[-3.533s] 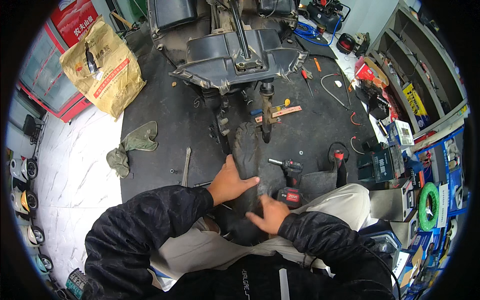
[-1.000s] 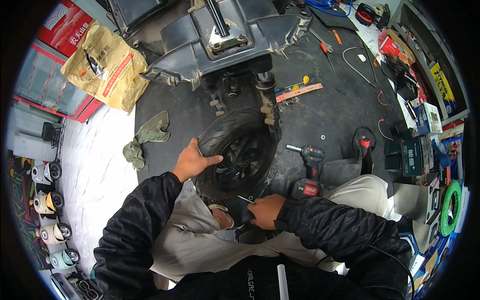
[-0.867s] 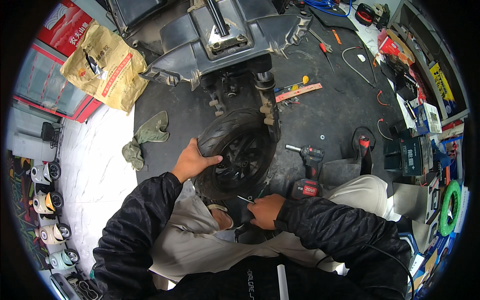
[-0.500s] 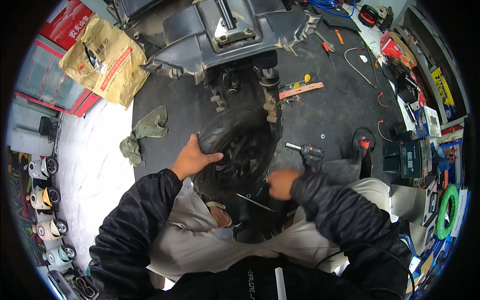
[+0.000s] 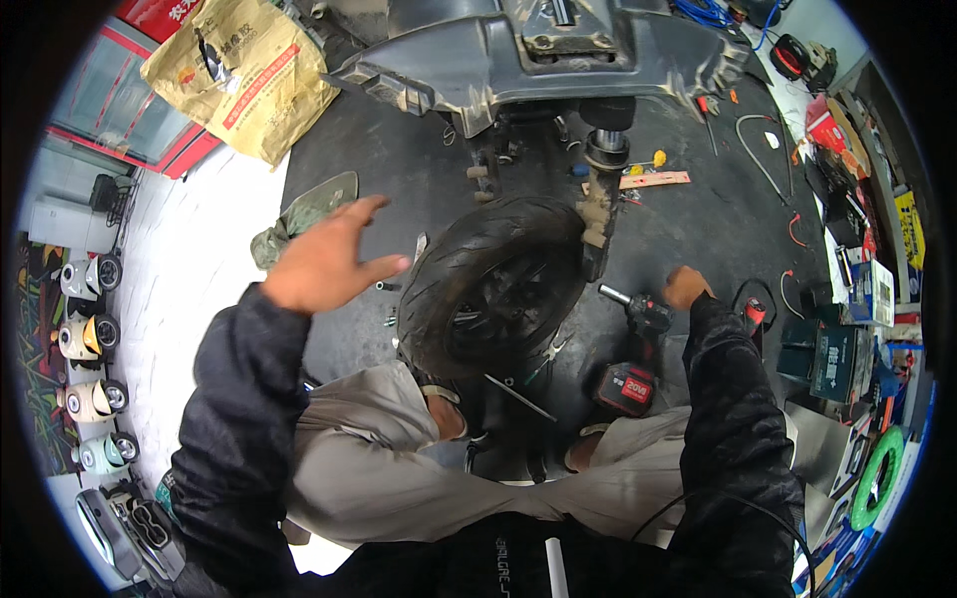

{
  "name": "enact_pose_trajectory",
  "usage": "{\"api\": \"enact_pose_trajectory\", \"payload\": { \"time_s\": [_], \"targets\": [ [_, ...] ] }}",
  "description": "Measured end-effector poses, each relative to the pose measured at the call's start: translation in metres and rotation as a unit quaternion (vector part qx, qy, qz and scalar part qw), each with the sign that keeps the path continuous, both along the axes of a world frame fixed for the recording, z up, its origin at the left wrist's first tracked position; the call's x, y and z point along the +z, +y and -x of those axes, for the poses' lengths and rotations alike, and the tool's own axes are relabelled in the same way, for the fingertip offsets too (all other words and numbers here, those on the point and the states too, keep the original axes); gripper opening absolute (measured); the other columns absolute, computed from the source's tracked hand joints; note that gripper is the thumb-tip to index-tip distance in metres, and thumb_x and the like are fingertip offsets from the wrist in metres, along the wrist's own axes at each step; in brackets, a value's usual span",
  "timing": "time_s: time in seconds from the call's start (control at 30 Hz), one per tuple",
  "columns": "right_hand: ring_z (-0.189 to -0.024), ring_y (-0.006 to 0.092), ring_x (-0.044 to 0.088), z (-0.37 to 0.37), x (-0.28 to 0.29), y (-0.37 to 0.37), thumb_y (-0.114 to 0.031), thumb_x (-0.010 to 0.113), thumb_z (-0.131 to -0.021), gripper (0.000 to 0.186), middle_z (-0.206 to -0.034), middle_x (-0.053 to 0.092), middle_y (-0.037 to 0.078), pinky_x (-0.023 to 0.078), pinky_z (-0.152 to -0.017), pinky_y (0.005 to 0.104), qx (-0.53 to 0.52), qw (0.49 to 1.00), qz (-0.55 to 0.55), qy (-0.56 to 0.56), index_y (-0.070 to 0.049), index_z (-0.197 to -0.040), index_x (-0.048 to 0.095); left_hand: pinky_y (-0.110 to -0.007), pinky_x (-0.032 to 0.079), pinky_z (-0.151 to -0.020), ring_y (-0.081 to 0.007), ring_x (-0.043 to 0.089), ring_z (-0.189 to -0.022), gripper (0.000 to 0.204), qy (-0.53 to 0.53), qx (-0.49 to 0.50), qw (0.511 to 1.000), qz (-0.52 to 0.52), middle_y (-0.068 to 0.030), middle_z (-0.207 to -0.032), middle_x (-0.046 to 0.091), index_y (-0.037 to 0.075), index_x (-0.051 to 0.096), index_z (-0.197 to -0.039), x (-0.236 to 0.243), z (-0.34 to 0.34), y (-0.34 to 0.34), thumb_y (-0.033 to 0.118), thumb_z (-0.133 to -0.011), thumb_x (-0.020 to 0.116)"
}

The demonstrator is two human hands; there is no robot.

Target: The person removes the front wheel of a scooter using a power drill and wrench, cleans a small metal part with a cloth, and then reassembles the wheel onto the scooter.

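Observation:
A scooter wheel with a black tyre (image 5: 436, 284) leans in front of me, below the dark plastic body of a scooter. My left hand (image 5: 327, 257) hovers left of the tyre with fingers spread and nothing in them. To the right, my right hand (image 5: 686, 287) is closed beside a cordless impact wrench (image 5: 650, 315); what its curled fingers hold, if anything, is hidden. The wrench lies with its red and black battery (image 5: 625, 387) toward me. Green-handled pliers (image 5: 547, 357) and a thin metal rod (image 5: 520, 397) rest on the dark mat near the tyre's lower edge.
The scooter body (image 5: 478, 75) stands over the far side, with a fork leg (image 5: 598, 214) beside the wheel. A green cloth (image 5: 307, 214) and a yellow paper sack (image 5: 249, 90) are at left. Crowded shelves and boxes (image 5: 822, 359) line the right; scooters (image 5: 85, 339) stand far left.
My left hand has let go of the tyre and moved left. My right hand has gone from the tyre's lower right to beside the impact wrench. The view has shifted.

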State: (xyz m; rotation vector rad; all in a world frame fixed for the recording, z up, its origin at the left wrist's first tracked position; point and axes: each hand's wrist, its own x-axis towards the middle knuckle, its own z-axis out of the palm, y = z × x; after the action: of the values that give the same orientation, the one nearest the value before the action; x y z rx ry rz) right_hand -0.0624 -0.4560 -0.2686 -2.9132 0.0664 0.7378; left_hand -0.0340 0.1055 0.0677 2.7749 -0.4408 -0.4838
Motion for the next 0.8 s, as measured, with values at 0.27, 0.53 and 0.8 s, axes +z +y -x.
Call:
{"api": "enact_pose_trajectory", "payload": {
  "time_s": [0.27,0.53,0.8],
  "targets": [
    [-0.125,0.0461,0.068,0.014,-0.085,-0.031,-0.023,0.083,-0.086,0.06,-0.13,0.072,0.03,0.055,-0.107,0.0504,-0.293,0.95,0.01,-0.104,0.004,-0.136,0.064,-0.041,0.057,-0.095,-0.0348,0.073,-0.101,0.05,0.024,0.041,0.988,0.147,-0.0208,-0.114,0.074,-0.001,0.068,-0.132,0.07,0.084,-0.022,0.017,-0.089,0.087],
    [-0.116,0.0477,0.07,0.007,-0.141,-0.025,-0.016,0.075,-0.088,0.037,-0.122,0.072,0.03,0.057,-0.1,0.0521,-0.3,0.946,0.036,-0.12,0.003,-0.118,0.067,-0.044,0.06,-0.082,-0.039,0.073,-0.097,0.053,0.113,-0.118,0.98,0.11,-0.0163,-0.112,0.071,0.003,0.063,-0.136,0.047,0.063,-0.045,0.023,-0.091,0.083],
    [-0.116,0.0474,0.07,-0.002,-0.134,0.0,-0.015,0.076,-0.087,0.039,-0.129,0.068,0.028,0.058,-0.1,0.0511,-0.293,0.952,0.033,-0.08,0.003,-0.12,0.067,-0.047,0.06,-0.096,-0.0381,0.072,-0.116,0.045,0.33,-0.2,0.922,-0.025,-0.0154,-0.128,0.071,0.009,0.067,-0.135,-0.05,0.081,-0.066,0.037,-0.1,0.073]
  ]
}}
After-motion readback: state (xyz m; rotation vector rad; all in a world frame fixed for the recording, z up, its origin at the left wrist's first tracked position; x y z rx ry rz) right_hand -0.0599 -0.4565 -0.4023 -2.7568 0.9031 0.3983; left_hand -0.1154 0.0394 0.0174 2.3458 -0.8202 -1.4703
